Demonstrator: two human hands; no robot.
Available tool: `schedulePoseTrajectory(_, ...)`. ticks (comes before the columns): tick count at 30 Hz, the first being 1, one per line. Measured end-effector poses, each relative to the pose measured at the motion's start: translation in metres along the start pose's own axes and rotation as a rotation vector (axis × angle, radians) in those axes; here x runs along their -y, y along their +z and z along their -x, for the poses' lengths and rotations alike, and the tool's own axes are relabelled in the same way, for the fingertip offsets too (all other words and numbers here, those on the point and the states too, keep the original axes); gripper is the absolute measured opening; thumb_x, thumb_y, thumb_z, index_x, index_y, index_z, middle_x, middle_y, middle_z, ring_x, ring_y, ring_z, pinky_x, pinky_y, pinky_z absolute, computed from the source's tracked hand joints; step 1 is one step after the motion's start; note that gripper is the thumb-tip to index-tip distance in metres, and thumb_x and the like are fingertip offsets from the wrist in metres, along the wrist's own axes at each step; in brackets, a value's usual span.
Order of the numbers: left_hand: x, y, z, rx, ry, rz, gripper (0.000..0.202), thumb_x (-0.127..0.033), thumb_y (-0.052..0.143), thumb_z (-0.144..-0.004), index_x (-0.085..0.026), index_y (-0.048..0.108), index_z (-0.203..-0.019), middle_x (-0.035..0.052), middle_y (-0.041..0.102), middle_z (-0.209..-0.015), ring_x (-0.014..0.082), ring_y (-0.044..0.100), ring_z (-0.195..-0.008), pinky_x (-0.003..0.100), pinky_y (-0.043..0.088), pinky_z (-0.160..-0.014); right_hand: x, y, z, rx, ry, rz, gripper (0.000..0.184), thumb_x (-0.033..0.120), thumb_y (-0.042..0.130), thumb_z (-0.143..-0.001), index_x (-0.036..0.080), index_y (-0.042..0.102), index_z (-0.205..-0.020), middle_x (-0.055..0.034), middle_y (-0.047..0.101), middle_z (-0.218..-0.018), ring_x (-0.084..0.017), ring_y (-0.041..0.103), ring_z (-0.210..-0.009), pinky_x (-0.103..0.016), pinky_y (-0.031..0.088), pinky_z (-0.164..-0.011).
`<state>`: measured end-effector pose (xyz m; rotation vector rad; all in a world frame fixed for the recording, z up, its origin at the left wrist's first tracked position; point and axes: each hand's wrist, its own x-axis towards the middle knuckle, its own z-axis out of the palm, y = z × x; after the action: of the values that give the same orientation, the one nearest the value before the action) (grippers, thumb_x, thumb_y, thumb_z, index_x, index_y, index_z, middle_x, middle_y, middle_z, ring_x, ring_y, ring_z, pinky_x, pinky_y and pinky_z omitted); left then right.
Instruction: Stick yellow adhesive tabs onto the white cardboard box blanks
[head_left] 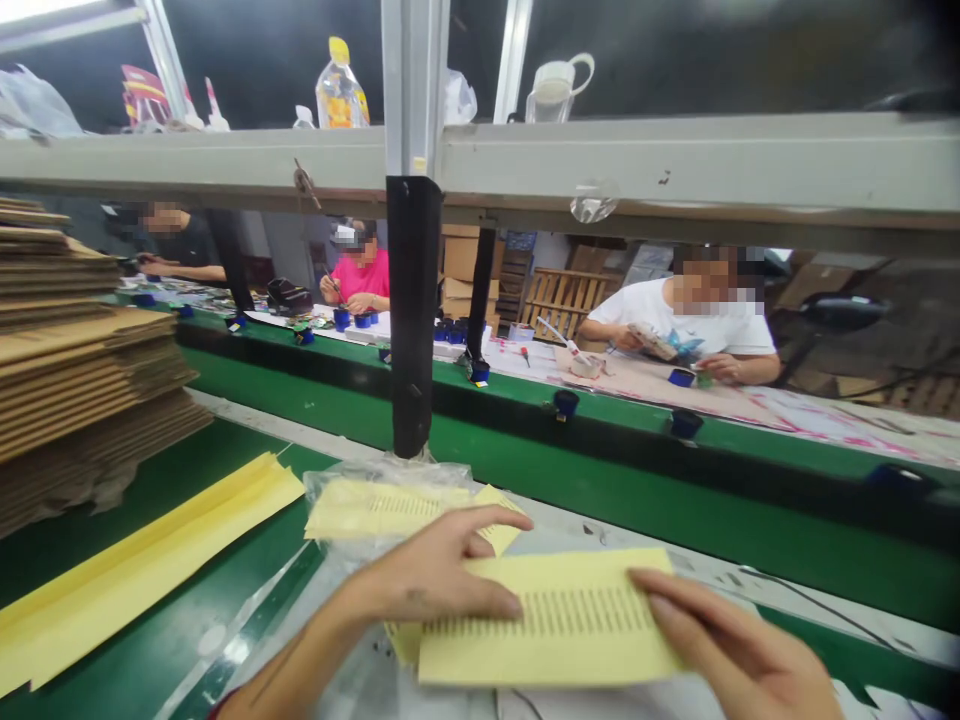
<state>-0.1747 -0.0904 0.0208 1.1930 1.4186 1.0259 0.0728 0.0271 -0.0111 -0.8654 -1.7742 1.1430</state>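
Note:
A yellow paper slip [555, 655] with a row of printed dark marks lies slanted in front of me. My right hand [739, 640] pinches its right end, thumb on top. Over its left part is my left hand [431, 570], index finger stretched past the upper edge and thumb resting on the paper; its fingers are apart. Beneath and behind that hand show another yellow slip [501, 535] and a printed yellow stack [352, 508] in a clear plastic bag [442, 472]. Part of a further yellow piece [405, 640] pokes out below my left wrist.
Folded yellow sheets [150, 570] lie on the green surface at left, beside stacked flat cardboard [82, 390]. A black-wrapped post [412, 320] rises ahead under a shelf [675, 165]. Blue parts [566, 403] sit along the green conveyor [525, 450]. Several people work opposite.

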Motion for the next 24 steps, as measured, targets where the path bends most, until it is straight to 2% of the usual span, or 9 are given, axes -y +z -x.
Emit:
schedulePoseTrajectory(3, 0.002, -0.011, -0.007, -0.127, 0.073, 0.241, 0.052, -0.027, 0.083, -0.065, -0.017, 0.062, -0.112, 0.0036, 0.069, -0.081, 0.0175, 0.067, -0.071, 0.024, 0.052, -0.061, -0.009, -0.020, -0.011, -0.124, 0.030, 0.023, 0.033, 0.046, 0.079, -0.068, 0.024, 0.080, -0.091, -0.0055, 0.078, -0.096, -0.025, 0.075, -0.082, -0.019, 0.061, -0.062)
schedulePoseTrajectory(6, 0.007, -0.011, -0.015, -0.259, 0.148, 0.488, 0.058, -0.033, 0.080, -0.072, -0.018, 0.053, -0.123, 0.0083, 0.074, -0.085, 0.0217, 0.070, -0.075, 0.032, 0.055, -0.069, -0.008, -0.021, -0.010, -0.114, 0.051, 0.036, 0.037, 0.045, 0.080, -0.067, 0.023, 0.079, -0.097, -0.0052, 0.079, -0.093, -0.023, 0.075, -0.074, -0.018, 0.061, -0.057)
schedulePoseTrajectory(8, 0.010, -0.008, -0.019, -0.326, 0.188, 0.474, 0.054, -0.035, 0.077, -0.076, -0.019, 0.056, -0.122, 0.0077, 0.075, -0.084, 0.0215, 0.070, -0.076, 0.032, 0.056, -0.069, -0.005, -0.017, -0.008, -0.106, 0.049, 0.050, 0.039, 0.045, 0.080, -0.066, 0.024, 0.079, -0.099, -0.0045, 0.079, -0.092, -0.023, 0.074, -0.072, -0.018, 0.061, -0.055)
schedulePoseTrajectory(11, 0.015, -0.004, -0.022, -0.440, 0.245, 0.294, 0.032, -0.036, 0.078, -0.074, -0.016, 0.072, -0.099, 0.0078, 0.075, -0.088, 0.0188, 0.068, -0.079, 0.025, 0.053, -0.068, -0.003, -0.013, -0.005, -0.130, 0.037, 0.033, 0.040, 0.045, 0.081, -0.065, 0.023, 0.079, -0.098, -0.0047, 0.079, -0.090, -0.023, 0.074, -0.069, -0.020, 0.062, -0.054)
schedulePoseTrajectory(13, 0.017, -0.003, -0.022, -0.487, 0.259, 0.240, 0.025, -0.037, 0.077, -0.074, -0.017, 0.076, -0.089, 0.0075, 0.075, -0.094, 0.0177, 0.068, -0.082, 0.022, 0.052, -0.069, -0.004, -0.012, -0.005, -0.130, 0.044, 0.008, 0.041, 0.045, 0.081, -0.064, 0.023, 0.079, -0.098, -0.0051, 0.079, -0.089, -0.023, 0.074, -0.068, -0.021, 0.062, -0.054)
schedulePoseTrajectory(16, 0.017, -0.005, -0.021, -0.442, 0.214, 0.284, 0.029, -0.037, 0.077, -0.074, -0.017, 0.076, -0.095, 0.0083, 0.076, -0.095, 0.0201, 0.069, -0.081, 0.026, 0.055, -0.070, -0.002, -0.011, -0.003, -0.116, 0.086, -0.040, 0.046, 0.047, 0.080, -0.066, 0.022, 0.077, -0.104, -0.0063, 0.079, -0.087, -0.024, 0.074, -0.071, -0.023, 0.063, -0.058)
schedulePoseTrajectory(19, 0.017, -0.008, -0.020, -0.327, 0.183, 0.354, 0.038, -0.033, 0.080, -0.072, -0.017, 0.072, -0.106, 0.0093, 0.075, -0.098, 0.0237, 0.071, -0.086, 0.032, 0.057, -0.075, 0.002, -0.009, 0.000, -0.106, 0.142, -0.078, 0.053, 0.049, 0.079, -0.067, 0.021, 0.074, -0.111, -0.0080, 0.079, -0.089, -0.025, 0.075, -0.077, -0.024, 0.064, -0.061)
schedulePoseTrajectory(21, 0.017, -0.010, -0.020, -0.274, 0.188, 0.392, 0.043, -0.028, 0.082, -0.071, -0.018, 0.069, -0.111, 0.0089, 0.075, -0.103, 0.0235, 0.071, -0.091, 0.032, 0.057, -0.079, 0.003, -0.008, 0.002, -0.101, 0.181, -0.123, 0.054, 0.047, 0.082, -0.064, 0.022, 0.073, -0.110, -0.0075, 0.078, -0.094, -0.025, 0.074, -0.081, -0.023, 0.063, -0.063)
schedulePoseTrajectory(24, 0.016, -0.010, -0.020, -0.279, 0.188, 0.425, 0.042, -0.024, 0.084, -0.068, -0.017, 0.070, -0.107, 0.0074, 0.075, -0.102, 0.0212, 0.071, -0.089, 0.030, 0.058, -0.077, 0.001, -0.010, 0.001, -0.085, 0.193, -0.156, 0.052, 0.043, 0.084, -0.061, 0.024, 0.074, -0.108, -0.0061, 0.078, -0.098, -0.025, 0.074, -0.083, -0.022, 0.063, -0.064)
